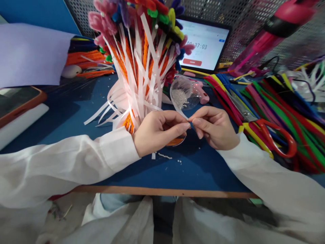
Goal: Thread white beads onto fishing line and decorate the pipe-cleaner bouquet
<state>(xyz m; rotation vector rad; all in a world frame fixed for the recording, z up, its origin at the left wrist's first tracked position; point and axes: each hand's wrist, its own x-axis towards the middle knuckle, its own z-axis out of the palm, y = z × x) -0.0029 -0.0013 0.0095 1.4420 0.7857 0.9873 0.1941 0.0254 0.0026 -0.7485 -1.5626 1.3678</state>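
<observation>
My left hand (162,130) and my right hand (215,127) meet above the middle of the table, both closed in a pinch with their fingertips nearly touching. Down to those fingertips runs a narrow white ribbon (180,112); its end is hidden between the fingers. Just behind stands a clear dish (194,101) holding small pearly beads (180,98). Left of it rises a bouquet of fuzzy pipe-cleaner flowers (106,20) with orange stems and many pale ribbons (138,78). A short row of beads (165,156) lies on the table below my left hand.
Red-handled scissors (289,139) rest on bundles of coloured pipe cleaners (281,112) at right. A pink glue gun (203,95) and a tablet (205,44) showing a timer stand behind. Purple sheet (33,54) and a phone (20,101) are at left. The table edge (162,191) is near my lap.
</observation>
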